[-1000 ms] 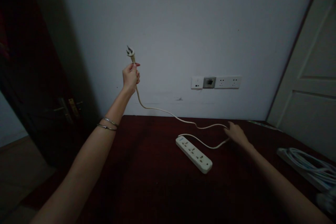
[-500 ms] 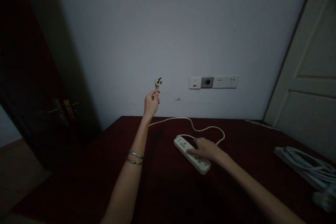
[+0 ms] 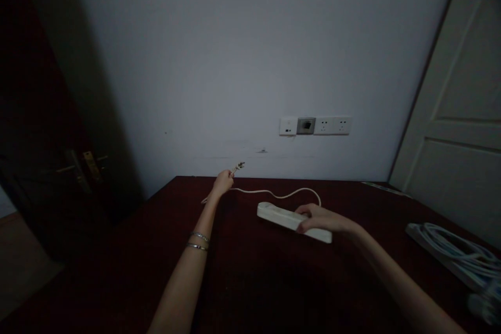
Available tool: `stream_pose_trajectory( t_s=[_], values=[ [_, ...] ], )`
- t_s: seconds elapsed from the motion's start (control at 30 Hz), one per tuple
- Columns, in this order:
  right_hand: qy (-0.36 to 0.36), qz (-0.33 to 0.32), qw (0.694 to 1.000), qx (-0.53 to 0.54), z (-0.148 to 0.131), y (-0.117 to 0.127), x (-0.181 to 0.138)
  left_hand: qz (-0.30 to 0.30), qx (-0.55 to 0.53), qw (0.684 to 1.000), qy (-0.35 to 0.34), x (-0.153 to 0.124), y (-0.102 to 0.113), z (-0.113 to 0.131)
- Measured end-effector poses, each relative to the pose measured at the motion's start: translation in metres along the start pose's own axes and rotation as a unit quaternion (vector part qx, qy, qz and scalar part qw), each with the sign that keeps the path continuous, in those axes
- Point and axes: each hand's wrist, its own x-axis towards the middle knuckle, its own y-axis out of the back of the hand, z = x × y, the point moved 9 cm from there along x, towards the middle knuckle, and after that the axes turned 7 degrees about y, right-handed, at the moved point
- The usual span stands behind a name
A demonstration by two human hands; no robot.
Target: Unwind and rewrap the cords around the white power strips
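Observation:
My left hand is closed round a white power plug, held low in front of the wall with its metal prongs pointing up and to the right. Farther right, my right hand grips the white power strip near its right end, thumb on the near side. The strip is tilted so that its side faces me, and its sockets are mostly out of sight. A white cord runs in loose curves over the dark red tabletop behind both hands.
On the wall sits a row of outlets and switches. A second power strip with a coiled white cable lies at the right. A dark door with a brass handle stands left, a pale door right.
My left hand has lowered the plug from against the wall to near the table's back edge. My right hand has taken hold of the power strip and turned it onto its side.

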Motion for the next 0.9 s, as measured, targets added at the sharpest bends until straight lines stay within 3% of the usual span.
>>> stream_pose_trajectory(
  t_s=[0.17,0.33,0.7,0.83,0.9],
  values=[
    [0.112,-0.023,0.977,0.182,-0.040,0.049,-0.027,-0.061,0.038,0.997,0.004,0.000,-0.038,-0.019],
    [0.156,0.091,0.965,0.189,-0.049,0.084,-0.026,-0.141,0.067,0.988,0.011,-0.004,-0.066,-0.027],
    [0.164,0.204,0.945,0.194,-0.052,0.097,-0.012,-0.299,0.103,0.948,0.020,-0.016,-0.090,-0.051],
    [0.160,0.208,0.944,0.198,-0.052,0.098,-0.013,-0.308,0.106,0.945,0.034,-0.020,-0.084,-0.047],
    [0.162,0.203,0.948,0.187,-0.053,0.096,-0.012,-0.275,0.107,0.955,0.038,-0.017,-0.073,-0.043]
  ],
)
